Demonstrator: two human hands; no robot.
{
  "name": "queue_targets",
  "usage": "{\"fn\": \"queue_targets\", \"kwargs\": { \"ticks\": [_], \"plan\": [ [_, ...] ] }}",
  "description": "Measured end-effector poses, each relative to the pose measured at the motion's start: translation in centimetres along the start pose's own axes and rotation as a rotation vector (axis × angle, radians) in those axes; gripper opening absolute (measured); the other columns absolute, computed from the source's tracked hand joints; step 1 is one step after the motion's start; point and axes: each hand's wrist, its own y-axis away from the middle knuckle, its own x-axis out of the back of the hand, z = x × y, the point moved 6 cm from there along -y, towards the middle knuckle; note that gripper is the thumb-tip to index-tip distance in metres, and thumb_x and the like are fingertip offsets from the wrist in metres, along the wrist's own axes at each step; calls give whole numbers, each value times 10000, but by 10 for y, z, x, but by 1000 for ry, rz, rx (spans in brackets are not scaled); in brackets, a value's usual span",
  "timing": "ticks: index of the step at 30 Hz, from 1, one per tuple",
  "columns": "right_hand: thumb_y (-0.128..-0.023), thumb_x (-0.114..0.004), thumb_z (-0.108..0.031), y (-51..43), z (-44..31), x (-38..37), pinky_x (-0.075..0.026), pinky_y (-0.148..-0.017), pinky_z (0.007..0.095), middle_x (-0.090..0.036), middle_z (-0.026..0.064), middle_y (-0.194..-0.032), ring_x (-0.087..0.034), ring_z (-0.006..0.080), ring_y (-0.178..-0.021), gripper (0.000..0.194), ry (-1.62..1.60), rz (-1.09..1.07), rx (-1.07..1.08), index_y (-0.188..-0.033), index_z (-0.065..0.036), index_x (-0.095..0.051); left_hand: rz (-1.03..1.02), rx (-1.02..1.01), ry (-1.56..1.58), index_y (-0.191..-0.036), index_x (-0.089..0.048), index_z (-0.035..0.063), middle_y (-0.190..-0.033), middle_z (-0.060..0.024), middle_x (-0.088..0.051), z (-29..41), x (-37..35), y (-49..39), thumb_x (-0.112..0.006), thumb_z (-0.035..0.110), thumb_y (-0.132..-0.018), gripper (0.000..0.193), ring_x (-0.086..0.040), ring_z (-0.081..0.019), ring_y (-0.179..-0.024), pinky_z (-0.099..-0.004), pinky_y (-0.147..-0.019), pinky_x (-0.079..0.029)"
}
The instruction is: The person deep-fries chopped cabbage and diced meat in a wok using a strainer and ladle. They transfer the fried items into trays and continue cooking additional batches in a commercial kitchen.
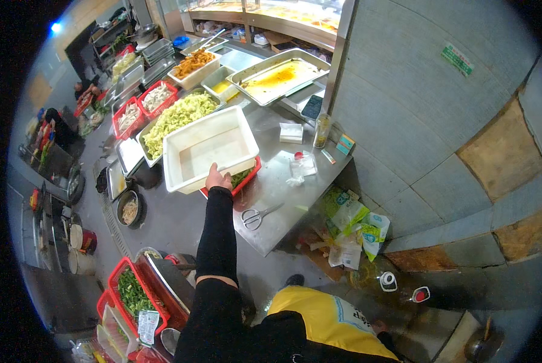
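Observation:
My left hand [219, 178] grips the near rim of a white plastic bin [211, 147], thumb over the edge. The bin is tilted towards me, with a bare, wet-looking floor. It overlaps a red plastic basket [247, 178] of green vegetables and hides most of it. Just beyond stands a metal tray of chopped pale-green cauliflower [180, 119]. Scissors [256, 218] with light handles lie on the steel table [275, 195] near my forearm. Low beside my yellow apron [321, 313], only a small part of my right hand [380, 326] shows; its fingers cannot be made out.
Farther along are red baskets of pale food [157, 97], a bin of orange-brown fried food [193, 64] and an oily metal tray [282, 76]. A glass jar [321, 130] stands by the tiled wall [416, 122]. Plastic packaging [350, 218] lies below. A red basket of chopped greens [134, 292] stands at lower left.

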Motion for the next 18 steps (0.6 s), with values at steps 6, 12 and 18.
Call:
{"fn": "queue_targets", "kwargs": {
  "ticks": [6, 12, 18],
  "plan": [
    [-994, -446, -383, -2, 18, -12, -472, -661, 487, -543, 130, -1013, -515, 297, -771, 362, -482, -77, -101, -868, -81, -601, 82, -185, 3, -1073, -519, -25, -1080, -122, -558, 2, 10, 14, -599, 155, -864, 287, -575, -240, -915, -325, -718, -525],
    [-985, -491, -242, 15, -14, -65, -366, -551, 344, -430, 48, -748, -382, 180, -594, 247, -297, -127, 188, -785, -97, -479, -324, -232, -39, -1051, -508, 3, -973, -81, -586, -43, 11, 144, -555, 69, -873, 196, -593, -195, -864, -343, -714, -513],
    [-964, -527, -234, -18, 39, -36, -389, -598, 343, -424, 42, -761, -397, 187, -636, 172, -667, -313, 56, -912, -73, -495, -736, -187, -451, -1008, -563, 10, -962, -54, -592, -160, 28, 286, -559, 67, -882, 138, -558, -158, -846, -289, -730, -469]
  ]
}}
